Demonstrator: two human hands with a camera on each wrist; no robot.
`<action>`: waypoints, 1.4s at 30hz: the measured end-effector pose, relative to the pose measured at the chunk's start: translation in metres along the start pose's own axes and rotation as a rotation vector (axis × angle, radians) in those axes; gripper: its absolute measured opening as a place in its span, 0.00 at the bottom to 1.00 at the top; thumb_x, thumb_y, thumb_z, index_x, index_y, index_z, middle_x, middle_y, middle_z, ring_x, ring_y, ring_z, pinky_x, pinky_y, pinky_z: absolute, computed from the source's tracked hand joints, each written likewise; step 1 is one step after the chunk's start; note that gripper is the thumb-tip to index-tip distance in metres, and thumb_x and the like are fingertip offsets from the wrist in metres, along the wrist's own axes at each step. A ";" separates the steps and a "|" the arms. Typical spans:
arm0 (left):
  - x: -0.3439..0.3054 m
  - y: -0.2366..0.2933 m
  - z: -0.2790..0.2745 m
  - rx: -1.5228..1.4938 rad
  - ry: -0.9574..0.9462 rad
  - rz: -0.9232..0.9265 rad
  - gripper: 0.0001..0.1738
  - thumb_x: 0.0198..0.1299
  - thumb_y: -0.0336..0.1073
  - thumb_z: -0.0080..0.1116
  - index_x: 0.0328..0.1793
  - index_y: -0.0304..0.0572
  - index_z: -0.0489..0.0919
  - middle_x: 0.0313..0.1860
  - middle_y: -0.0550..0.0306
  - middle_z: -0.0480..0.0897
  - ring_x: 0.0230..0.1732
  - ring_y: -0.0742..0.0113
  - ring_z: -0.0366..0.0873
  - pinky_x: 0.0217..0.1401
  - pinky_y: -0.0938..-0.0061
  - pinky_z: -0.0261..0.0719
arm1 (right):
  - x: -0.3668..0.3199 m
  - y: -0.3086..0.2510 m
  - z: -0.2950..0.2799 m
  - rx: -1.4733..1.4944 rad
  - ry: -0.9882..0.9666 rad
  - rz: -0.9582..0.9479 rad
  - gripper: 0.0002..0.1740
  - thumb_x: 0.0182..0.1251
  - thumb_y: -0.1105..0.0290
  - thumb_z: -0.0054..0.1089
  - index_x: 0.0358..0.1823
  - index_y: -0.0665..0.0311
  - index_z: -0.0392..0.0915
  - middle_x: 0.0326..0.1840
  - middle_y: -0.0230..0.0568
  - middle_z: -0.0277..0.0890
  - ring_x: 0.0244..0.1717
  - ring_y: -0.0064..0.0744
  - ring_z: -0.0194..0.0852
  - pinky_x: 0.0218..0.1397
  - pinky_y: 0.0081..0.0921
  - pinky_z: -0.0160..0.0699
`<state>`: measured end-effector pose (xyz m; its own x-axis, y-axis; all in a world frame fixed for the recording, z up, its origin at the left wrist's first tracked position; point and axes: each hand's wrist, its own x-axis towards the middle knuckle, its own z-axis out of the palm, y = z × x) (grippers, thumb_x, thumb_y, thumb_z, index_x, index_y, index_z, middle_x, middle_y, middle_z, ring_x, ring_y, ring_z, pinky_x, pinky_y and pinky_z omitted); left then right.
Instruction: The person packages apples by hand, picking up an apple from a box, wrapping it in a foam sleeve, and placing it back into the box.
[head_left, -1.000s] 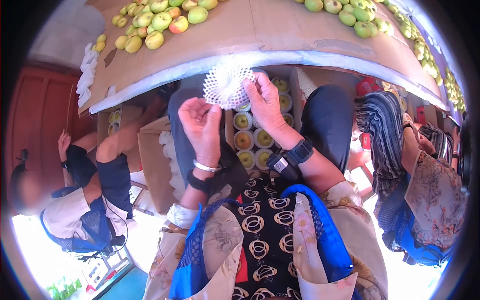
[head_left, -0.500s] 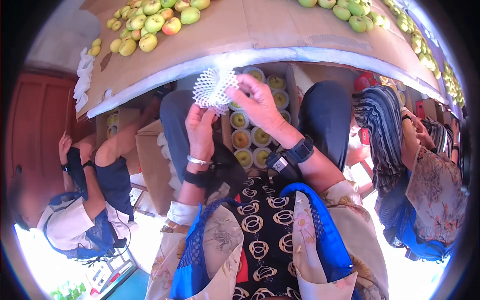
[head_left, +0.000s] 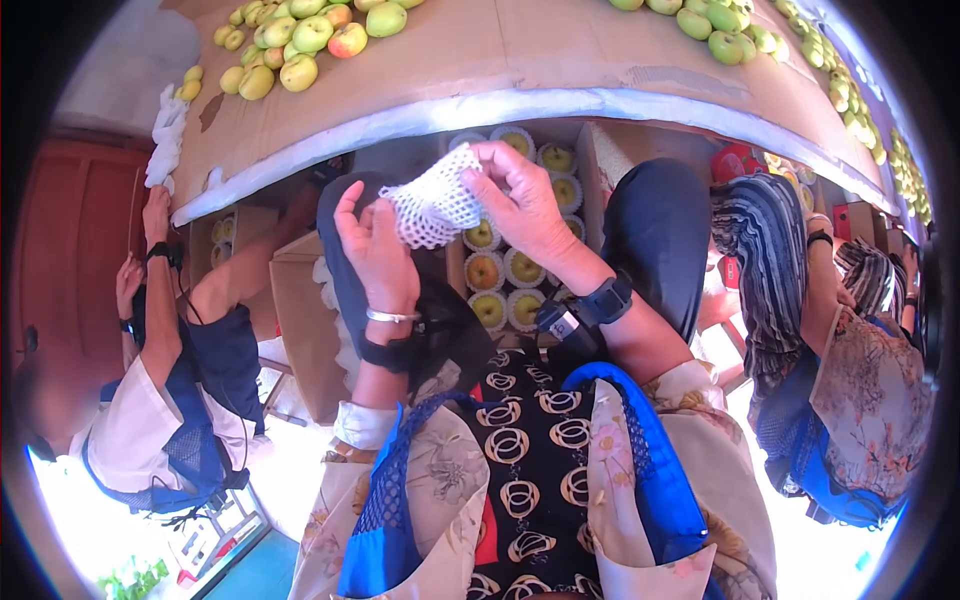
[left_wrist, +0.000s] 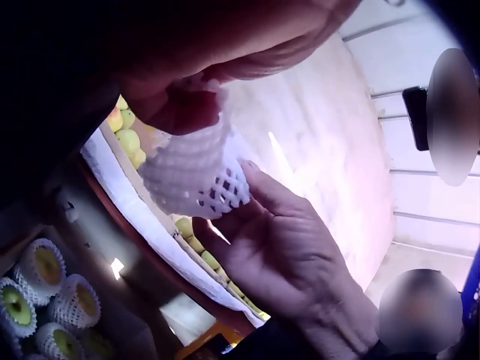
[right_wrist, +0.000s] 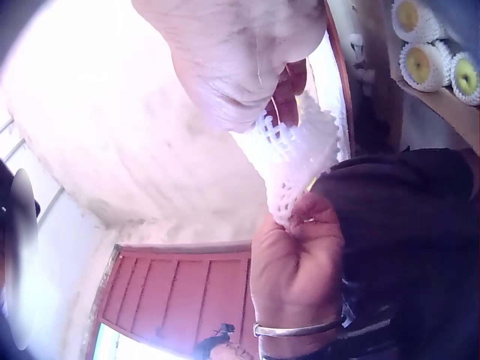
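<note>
A white foam net sleeve is stretched between both hands, above a box of apples. The left hand pinches its left end between thumb and fingers, as the right wrist view also shows at the sleeve's narrow tip. At the other end, the right hand grips the edge with thumb and fingertips. In the left wrist view the right hand holds the netted rim. No apple can be made out inside the sleeve.
Netted apples fill a cardboard box between the knees. Loose apples lie on the cardboard-covered table ahead. Another carton stands at the left. People sit on both sides.
The sleeve has turned from a round, fanned shape to a longer, slanted one. The left hand has shifted left and its fingers have spread. At the left, the neighbour's arm has risen toward the table.
</note>
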<state>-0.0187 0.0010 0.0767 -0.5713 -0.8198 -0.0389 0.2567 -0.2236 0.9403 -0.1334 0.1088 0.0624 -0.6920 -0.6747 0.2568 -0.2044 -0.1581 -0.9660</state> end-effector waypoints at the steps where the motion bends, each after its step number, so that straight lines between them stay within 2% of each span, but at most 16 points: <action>1: 0.002 0.002 -0.003 0.008 -0.019 -0.029 0.19 0.63 0.27 0.45 0.60 0.37 0.61 0.38 0.56 0.75 0.38 0.73 0.73 0.41 0.79 0.74 | 0.001 0.000 0.002 0.097 0.031 0.006 0.11 0.63 0.72 0.54 0.45 0.67 0.70 0.28 0.34 0.75 0.30 0.17 0.72 0.33 0.17 0.72; 6: 0.001 0.010 -0.003 -0.111 -0.011 -0.166 0.17 0.65 0.33 0.46 0.58 0.40 0.63 0.36 0.58 0.76 0.36 0.74 0.75 0.39 0.81 0.74 | 0.008 -0.010 -0.007 0.361 0.140 0.152 0.18 0.63 0.75 0.53 0.54 0.65 0.63 0.24 0.28 0.71 0.24 0.12 0.67 0.26 0.14 0.68; 10: -0.014 0.013 0.018 -0.021 0.089 -0.060 0.15 0.64 0.43 0.48 0.52 0.45 0.66 0.43 0.56 0.75 0.41 0.70 0.74 0.45 0.73 0.74 | 0.010 -0.016 -0.015 0.208 0.189 0.122 0.19 0.63 0.75 0.53 0.55 0.63 0.62 0.23 0.30 0.71 0.22 0.13 0.67 0.21 0.14 0.67; 11: -0.018 0.002 0.016 0.048 0.066 -0.040 0.14 0.63 0.43 0.49 0.48 0.44 0.66 0.45 0.56 0.74 0.43 0.68 0.72 0.48 0.71 0.72 | 0.010 -0.015 -0.015 0.157 0.188 0.094 0.20 0.63 0.75 0.53 0.55 0.63 0.62 0.23 0.30 0.71 0.22 0.14 0.68 0.21 0.14 0.68; 12: -0.025 -0.002 0.019 0.164 -0.009 -0.109 0.13 0.63 0.40 0.49 0.50 0.45 0.67 0.45 0.59 0.74 0.43 0.72 0.71 0.46 0.75 0.70 | 0.010 -0.015 -0.014 0.107 0.184 0.067 0.20 0.63 0.75 0.53 0.56 0.62 0.62 0.23 0.31 0.71 0.22 0.14 0.69 0.21 0.14 0.68; 14: -0.036 -0.013 0.033 0.117 -0.150 -0.102 0.16 0.60 0.35 0.54 0.51 0.38 0.66 0.47 0.58 0.73 0.46 0.74 0.71 0.49 0.79 0.70 | 0.010 -0.018 -0.010 0.085 0.153 0.045 0.20 0.64 0.75 0.52 0.57 0.63 0.61 0.24 0.31 0.72 0.24 0.13 0.69 0.22 0.13 0.68; 18: -0.027 -0.012 0.040 -0.028 -0.070 -0.201 0.12 0.62 0.30 0.50 0.51 0.36 0.69 0.46 0.59 0.76 0.44 0.77 0.71 0.48 0.82 0.69 | 0.002 -0.026 -0.003 0.229 0.115 0.109 0.20 0.66 0.75 0.50 0.58 0.64 0.59 0.27 0.30 0.72 0.25 0.11 0.67 0.23 0.10 0.66; 19: -0.022 -0.023 0.026 0.073 -0.123 -0.205 0.15 0.63 0.34 0.49 0.56 0.41 0.70 0.48 0.64 0.76 0.43 0.78 0.72 0.43 0.81 0.68 | 0.003 -0.019 -0.005 0.239 0.121 0.103 0.20 0.66 0.75 0.50 0.58 0.64 0.60 0.27 0.30 0.72 0.24 0.11 0.67 0.23 0.10 0.65; 25: -0.020 -0.021 0.014 -0.109 -0.187 -0.223 0.14 0.66 0.34 0.45 0.56 0.41 0.69 0.52 0.58 0.76 0.49 0.72 0.75 0.52 0.75 0.73 | 0.010 0.001 -0.008 0.384 0.221 0.175 0.17 0.64 0.72 0.54 0.53 0.65 0.64 0.26 0.32 0.72 0.23 0.14 0.66 0.24 0.14 0.68; 28: -0.015 -0.018 0.014 -0.132 -0.161 -0.186 0.14 0.66 0.34 0.44 0.56 0.42 0.69 0.50 0.58 0.77 0.47 0.72 0.76 0.46 0.75 0.77 | 0.010 -0.002 -0.003 0.475 0.244 0.383 0.17 0.64 0.70 0.55 0.51 0.65 0.64 0.28 0.33 0.73 0.28 0.15 0.68 0.29 0.14 0.69; 31: -0.012 -0.025 0.003 -0.031 -0.094 -0.131 0.12 0.66 0.34 0.45 0.54 0.43 0.70 0.47 0.59 0.78 0.44 0.73 0.77 0.40 0.77 0.78 | 0.007 -0.006 0.001 0.642 0.253 0.366 0.17 0.63 0.68 0.56 0.50 0.64 0.63 0.30 0.34 0.73 0.32 0.18 0.70 0.35 0.17 0.71; 34: -0.011 -0.015 0.003 -0.113 -0.098 -0.168 0.11 0.66 0.35 0.46 0.52 0.44 0.70 0.46 0.60 0.78 0.43 0.73 0.78 0.40 0.78 0.78 | -0.001 0.000 0.009 0.411 0.128 0.134 0.20 0.60 0.66 0.60 0.49 0.64 0.62 0.34 0.37 0.75 0.36 0.21 0.73 0.41 0.20 0.73; 35: -0.010 -0.015 0.001 -0.130 -0.104 -0.198 0.10 0.66 0.35 0.46 0.51 0.45 0.71 0.44 0.60 0.79 0.42 0.73 0.78 0.39 0.78 0.78 | 0.000 0.001 0.011 0.184 0.096 0.060 0.26 0.55 0.65 0.64 0.51 0.64 0.62 0.39 0.43 0.76 0.39 0.28 0.76 0.44 0.24 0.74; 38: -0.011 -0.022 -0.009 -0.082 -0.219 -0.260 0.10 0.65 0.36 0.47 0.51 0.45 0.71 0.44 0.60 0.79 0.41 0.73 0.78 0.39 0.78 0.78 | -0.002 -0.003 0.017 0.030 0.034 -0.066 0.30 0.51 0.65 0.65 0.54 0.63 0.63 0.40 0.45 0.77 0.43 0.34 0.77 0.47 0.27 0.74; 39: -0.011 -0.023 -0.011 -0.122 -0.265 -0.234 0.09 0.66 0.35 0.45 0.49 0.45 0.71 0.42 0.63 0.78 0.40 0.77 0.76 0.38 0.81 0.76 | -0.004 -0.002 0.015 0.033 -0.012 -0.014 0.30 0.50 0.66 0.65 0.56 0.60 0.64 0.39 0.47 0.77 0.43 0.38 0.79 0.47 0.29 0.75; 42: -0.013 -0.018 -0.007 -0.086 -0.156 -0.285 0.09 0.66 0.34 0.46 0.49 0.44 0.71 0.42 0.62 0.78 0.39 0.77 0.76 0.38 0.81 0.76 | -0.006 -0.008 0.015 -0.116 -0.020 -0.126 0.29 0.50 0.66 0.64 0.54 0.59 0.65 0.38 0.49 0.77 0.40 0.42 0.79 0.45 0.29 0.76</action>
<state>-0.0103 0.0118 0.0578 -0.7404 -0.6286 -0.2380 0.1302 -0.4815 0.8667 -0.1169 0.1030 0.0684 -0.6420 -0.6693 0.3741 -0.3679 -0.1591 -0.9161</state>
